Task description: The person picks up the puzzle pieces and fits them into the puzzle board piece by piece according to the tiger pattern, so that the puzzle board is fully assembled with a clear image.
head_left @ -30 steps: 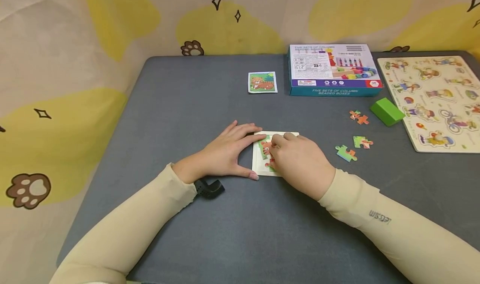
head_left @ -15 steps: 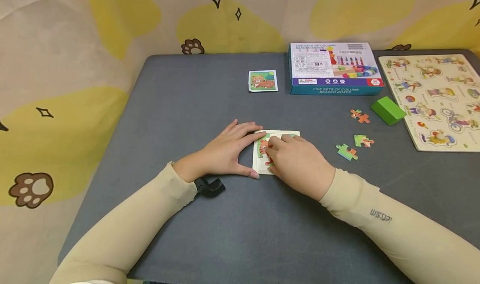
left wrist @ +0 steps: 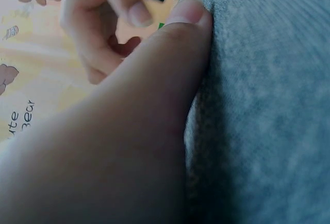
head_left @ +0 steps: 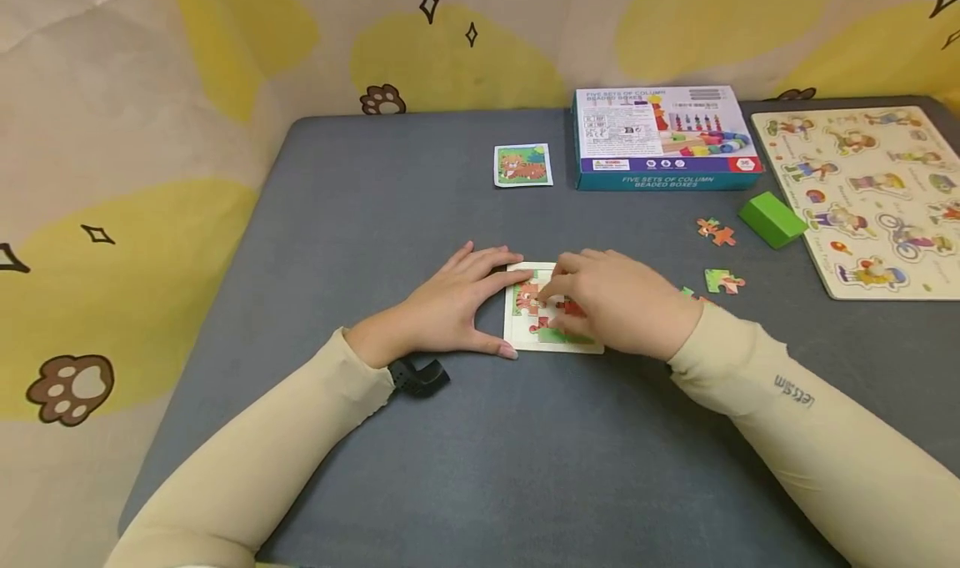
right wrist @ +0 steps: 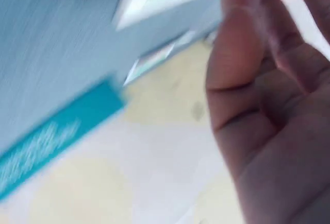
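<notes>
On grey surface [head_left: 420, 468]: white square jigsaw tray [head_left: 522, 336]; L hand [head_left: 461, 301] at its L edge, grip spread; R hand [head_left: 622, 301] over tray, grip apart, apparently holding nothing. Loose green-orange jigsaw pcs [head_left: 717, 281] R of tray, nearer R hand.

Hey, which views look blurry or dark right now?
Head view: evenly lit, front title on the box readable; right wrist: smeared, likely by motion, that title illegible; left wrist: dim, left hand shaded, dark shadow beside it on the table.
</notes>
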Demonstrator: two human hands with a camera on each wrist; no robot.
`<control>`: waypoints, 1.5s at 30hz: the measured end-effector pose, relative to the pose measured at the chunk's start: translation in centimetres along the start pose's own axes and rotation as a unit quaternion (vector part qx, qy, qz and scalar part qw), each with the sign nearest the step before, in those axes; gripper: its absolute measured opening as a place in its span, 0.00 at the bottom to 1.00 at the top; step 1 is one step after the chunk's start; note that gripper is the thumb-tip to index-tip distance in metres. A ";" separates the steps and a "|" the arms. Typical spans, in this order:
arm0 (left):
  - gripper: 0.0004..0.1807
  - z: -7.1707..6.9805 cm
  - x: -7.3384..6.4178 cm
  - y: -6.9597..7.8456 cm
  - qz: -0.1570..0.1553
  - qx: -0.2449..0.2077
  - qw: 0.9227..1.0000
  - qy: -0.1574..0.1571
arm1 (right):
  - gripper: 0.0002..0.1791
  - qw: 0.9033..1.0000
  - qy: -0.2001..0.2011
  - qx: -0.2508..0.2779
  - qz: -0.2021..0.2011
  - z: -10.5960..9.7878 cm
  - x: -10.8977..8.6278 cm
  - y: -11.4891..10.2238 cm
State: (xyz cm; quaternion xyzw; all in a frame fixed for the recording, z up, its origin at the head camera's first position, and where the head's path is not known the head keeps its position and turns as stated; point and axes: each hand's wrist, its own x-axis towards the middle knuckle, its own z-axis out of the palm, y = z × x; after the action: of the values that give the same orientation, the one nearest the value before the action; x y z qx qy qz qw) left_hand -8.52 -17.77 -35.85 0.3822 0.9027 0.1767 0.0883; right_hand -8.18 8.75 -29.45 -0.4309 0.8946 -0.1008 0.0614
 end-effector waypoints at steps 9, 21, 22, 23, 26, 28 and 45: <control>0.58 0.0 0.1 0.1 -0.002 0.000 1.000 0.001 | 0.14 0.971 -0.171 0.028 0.165 -4.1 -2.8 6.3; 0.58 0.1 0.1 0.2 0.001 -0.001 1.000 0.002 | 0.15 0.950 -0.233 0.043 0.201 -4.0 -2.9 8.8; 0.58 0.1 0.1 0.2 0.002 0.000 1.000 0.002 | 0.14 0.950 -0.236 0.050 0.196 -3.9 -2.9 8.9; 0.58 0.1 0.1 0.2 0.003 0.000 1.000 0.003 | 0.14 0.950 -0.239 0.057 0.191 -3.8 -2.9 8.9; 0.57 0.1 0.1 0.1 0.003 0.001 1.000 0.003 | 0.14 0.952 -0.240 0.070 0.175 -3.6 -2.8 9.0; 0.57 0.1 0.1 0.1 0.003 0.000 1.000 0.003 | 0.15 0.956 -0.234 0.070 0.162 -3.5 -2.7 8.9; 0.58 0.1 0.0 0.0 -0.002 0.000 1.000 0.002 | 0.07 0.957 0.050 0.253 0.130 -1.2 0.6 3.5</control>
State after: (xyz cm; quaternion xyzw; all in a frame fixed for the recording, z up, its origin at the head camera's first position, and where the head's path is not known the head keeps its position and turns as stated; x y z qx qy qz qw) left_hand -8.50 -17.69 -35.96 0.3801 0.9037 0.1771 0.0865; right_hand -11.41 10.58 -29.07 -0.2761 0.8898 -0.3368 0.1364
